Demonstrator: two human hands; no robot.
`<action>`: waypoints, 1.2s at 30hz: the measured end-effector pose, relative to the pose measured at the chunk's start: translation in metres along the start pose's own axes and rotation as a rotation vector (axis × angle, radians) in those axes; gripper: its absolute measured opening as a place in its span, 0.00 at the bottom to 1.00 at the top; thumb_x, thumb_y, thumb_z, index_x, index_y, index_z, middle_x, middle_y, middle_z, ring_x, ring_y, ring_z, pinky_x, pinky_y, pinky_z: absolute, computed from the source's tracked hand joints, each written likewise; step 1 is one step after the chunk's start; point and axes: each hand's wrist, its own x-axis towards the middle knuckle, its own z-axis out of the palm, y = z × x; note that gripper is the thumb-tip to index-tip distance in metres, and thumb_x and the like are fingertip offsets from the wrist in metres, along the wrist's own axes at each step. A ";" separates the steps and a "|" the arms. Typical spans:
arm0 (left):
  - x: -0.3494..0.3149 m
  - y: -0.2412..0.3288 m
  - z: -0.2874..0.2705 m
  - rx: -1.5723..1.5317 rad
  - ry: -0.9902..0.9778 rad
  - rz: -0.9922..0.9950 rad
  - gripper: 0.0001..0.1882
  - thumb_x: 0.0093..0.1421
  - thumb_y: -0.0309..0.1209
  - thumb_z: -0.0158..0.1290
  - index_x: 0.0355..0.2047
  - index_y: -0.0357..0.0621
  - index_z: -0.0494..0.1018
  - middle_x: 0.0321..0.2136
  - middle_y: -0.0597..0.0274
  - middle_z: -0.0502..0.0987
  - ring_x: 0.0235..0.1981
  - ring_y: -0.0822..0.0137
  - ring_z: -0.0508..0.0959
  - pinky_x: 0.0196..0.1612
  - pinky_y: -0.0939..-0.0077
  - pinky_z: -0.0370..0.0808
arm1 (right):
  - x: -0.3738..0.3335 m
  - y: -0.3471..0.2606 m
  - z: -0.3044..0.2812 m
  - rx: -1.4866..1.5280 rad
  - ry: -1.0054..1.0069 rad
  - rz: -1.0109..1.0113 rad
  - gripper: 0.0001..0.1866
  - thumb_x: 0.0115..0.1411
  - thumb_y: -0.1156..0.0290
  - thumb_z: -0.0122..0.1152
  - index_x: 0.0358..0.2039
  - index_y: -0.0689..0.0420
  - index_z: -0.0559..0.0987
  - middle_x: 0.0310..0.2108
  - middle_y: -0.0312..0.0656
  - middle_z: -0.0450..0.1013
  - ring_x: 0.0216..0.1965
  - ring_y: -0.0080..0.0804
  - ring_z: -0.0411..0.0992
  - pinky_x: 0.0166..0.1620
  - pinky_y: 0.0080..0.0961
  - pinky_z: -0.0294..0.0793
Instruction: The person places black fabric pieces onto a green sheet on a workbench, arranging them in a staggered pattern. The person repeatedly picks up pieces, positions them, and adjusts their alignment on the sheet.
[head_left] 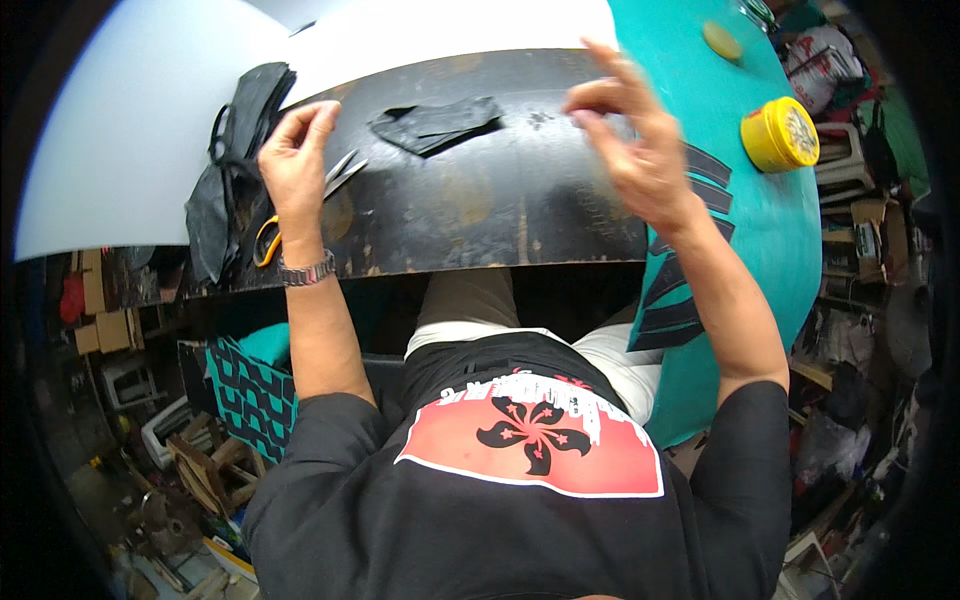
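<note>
My left hand [296,150] is raised over the left part of the dark table, its thumb and fingertips pressed together; whatever they pinch, if anything, is too small to make out. Beside its wrist lies a pair of scissors [343,177] with an orange handle, partly hidden by the hand. My right hand [640,150] hovers over the table's right edge, slightly blurred, fingers apart and holding nothing visible. Between the hands a folded black piece of material [437,126] rests flat on the table. More black pieces [252,115] are heaped just left of my left hand.
Teal sheeting [775,230] covers the right side, with several black strips [706,180] lying on it. A yellow tub [772,138] and a round yellowish object [721,41] stand there too. A white surface [450,25] borders the dark table [470,215] at the back.
</note>
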 end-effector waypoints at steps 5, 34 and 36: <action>-0.036 -0.017 -0.013 0.246 -0.114 0.141 0.07 0.58 0.27 0.64 0.38 0.41 0.84 0.35 0.58 0.84 0.39 0.65 0.82 0.46 0.72 0.77 | 0.047 0.006 0.103 -0.218 -0.274 -0.021 0.39 0.62 0.79 0.62 0.71 0.40 0.62 0.39 0.45 0.79 0.41 0.40 0.79 0.49 0.36 0.80; -0.014 0.039 0.047 0.190 -0.272 0.304 0.11 0.62 0.35 0.63 0.39 0.41 0.83 0.41 0.57 0.83 0.43 0.64 0.81 0.47 0.68 0.75 | 0.062 0.034 -0.001 0.415 0.103 0.216 0.38 0.55 0.86 0.50 0.68 0.56 0.63 0.32 0.32 0.67 0.26 0.16 0.63 0.31 0.15 0.66; -0.005 0.055 0.085 0.071 -0.314 0.487 0.18 0.62 0.40 0.62 0.48 0.45 0.82 0.50 0.53 0.80 0.52 0.58 0.79 0.55 0.65 0.74 | 0.045 0.035 -0.037 0.335 -0.037 0.243 0.36 0.57 0.83 0.52 0.68 0.53 0.64 0.32 0.30 0.66 0.29 0.14 0.62 0.35 0.14 0.65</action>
